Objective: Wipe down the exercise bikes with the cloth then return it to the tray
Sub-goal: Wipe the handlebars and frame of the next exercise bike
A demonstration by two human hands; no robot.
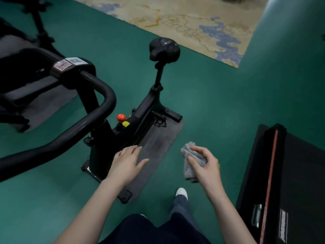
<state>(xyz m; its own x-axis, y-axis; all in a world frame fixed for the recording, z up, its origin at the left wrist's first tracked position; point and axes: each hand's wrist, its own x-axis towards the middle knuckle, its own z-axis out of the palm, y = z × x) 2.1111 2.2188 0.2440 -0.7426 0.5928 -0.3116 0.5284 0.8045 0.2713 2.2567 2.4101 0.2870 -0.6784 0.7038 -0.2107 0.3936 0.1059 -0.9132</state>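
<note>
A black exercise bike stands on a dark mat in the middle of the green floor. Its saddle is at the far end and its curved handlebar reaches toward me at the left. A red knob sits on the frame. My right hand is shut on a bunched grey cloth, held in the air to the right of the bike, apart from it. My left hand hovers flat and empty over the mat beside the bike's front. No tray is in view.
Another black machine stands on its own mat at the far left. A black treadmill-like deck with a red stripe lies at the right. A patterned beige and blue rug lies beyond. A green pillar rises at the right. My white shoe is below.
</note>
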